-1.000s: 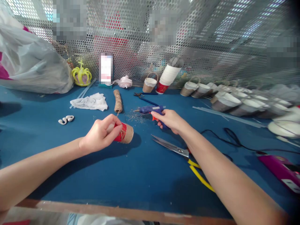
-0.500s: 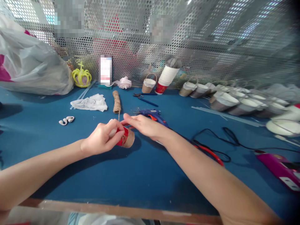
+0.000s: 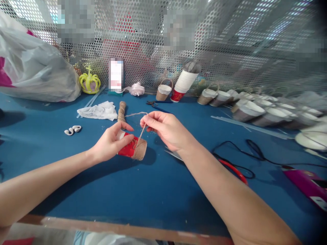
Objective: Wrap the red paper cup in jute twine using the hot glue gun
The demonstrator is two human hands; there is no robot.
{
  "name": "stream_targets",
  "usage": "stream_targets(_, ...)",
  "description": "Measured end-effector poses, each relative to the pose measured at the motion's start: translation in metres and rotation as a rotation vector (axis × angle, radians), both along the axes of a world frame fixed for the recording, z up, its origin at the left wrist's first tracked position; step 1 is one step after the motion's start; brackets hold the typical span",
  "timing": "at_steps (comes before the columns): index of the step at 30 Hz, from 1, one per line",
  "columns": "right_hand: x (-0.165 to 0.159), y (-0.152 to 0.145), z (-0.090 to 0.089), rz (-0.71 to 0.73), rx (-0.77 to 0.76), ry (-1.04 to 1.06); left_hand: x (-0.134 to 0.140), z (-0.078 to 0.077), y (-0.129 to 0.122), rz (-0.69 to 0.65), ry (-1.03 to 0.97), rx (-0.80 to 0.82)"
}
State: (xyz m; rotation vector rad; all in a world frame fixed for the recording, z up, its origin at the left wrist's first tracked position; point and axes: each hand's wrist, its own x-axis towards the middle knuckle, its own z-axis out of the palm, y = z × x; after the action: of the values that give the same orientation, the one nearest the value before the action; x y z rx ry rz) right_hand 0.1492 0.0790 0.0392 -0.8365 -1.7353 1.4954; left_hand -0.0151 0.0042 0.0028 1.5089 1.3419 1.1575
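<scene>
A red paper cup (image 3: 127, 147) lies on its side in my left hand (image 3: 108, 142), thumb on the near side and fingers over the top. Twine is wound round the cup's base end, forming a tan band (image 3: 140, 149). My right hand (image 3: 166, 129) pinches the twine (image 3: 142, 132) between thumb and fingertips, above and right of the cup. From that pinch the strand runs down to the band and also back left to the twine roll (image 3: 122, 110), which stands behind my left hand. Under my right wrist, metal scissor blades (image 3: 175, 154) show partly.
Wrapped cups (image 3: 249, 110) crowd the back right, near a leaning cup stack (image 3: 184, 83) and a small handled basket (image 3: 163, 91). Blue-handled pliers (image 3: 158, 103), white cloth (image 3: 98, 111) and white earbuds (image 3: 73, 130) lie around. A black cable (image 3: 255, 149) and magenta power strip (image 3: 306, 185) are at right.
My right hand has moved up and right from beside the cup, drawing the twine out in its pinch. The cup has turned slightly in my left hand, and the twine roll has shifted left.
</scene>
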Motion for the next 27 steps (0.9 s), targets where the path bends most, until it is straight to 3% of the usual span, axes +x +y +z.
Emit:
stream_targets(7, -0.002, 0.002, -0.007, -0.034, 0.078, -0.079, 0.001, 0.000, -0.003, -0.018, 0.017, -0.003)
stream_targets(27, -0.004, -0.002, -0.013, 0.028, 0.059, -0.177, 0.003, 0.001, -0.015, -0.074, 0.043, 0.328)
